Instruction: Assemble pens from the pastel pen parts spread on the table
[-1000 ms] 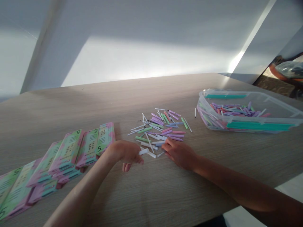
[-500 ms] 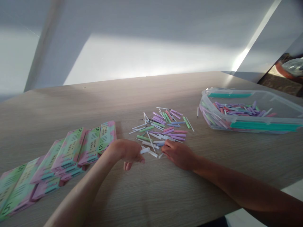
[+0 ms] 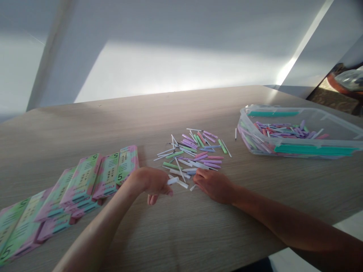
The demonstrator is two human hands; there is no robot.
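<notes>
My left hand (image 3: 155, 184) is closed on a short white pen tube (image 3: 172, 181), whose end sticks out past the thumb and index finger above the table. My right hand (image 3: 211, 183) rests at the near edge of a pile of loose pen parts (image 3: 194, 151), its fingers bent and pressed together. What those fingers hold, if anything, is hidden. A small whitish piece (image 3: 193, 187) lies just left of their tips. Purple, green, pink, blue and white tubes make up the pile, along with thin white refills. Another white tube (image 3: 182, 184) lies between my hands.
Stacked pastel boxes (image 3: 82, 181) marked 5 stand on the left, beside my left forearm. To the right, a clear plastic bin (image 3: 314, 145) with teal handles holds more pen parts. One refill (image 3: 235, 134) lies next to it on the wooden table (image 3: 176, 234). A wall rises behind.
Both hands keep nearly the same pose and place. The whole view has shifted very slightly, with the bin and pile a little further left.
</notes>
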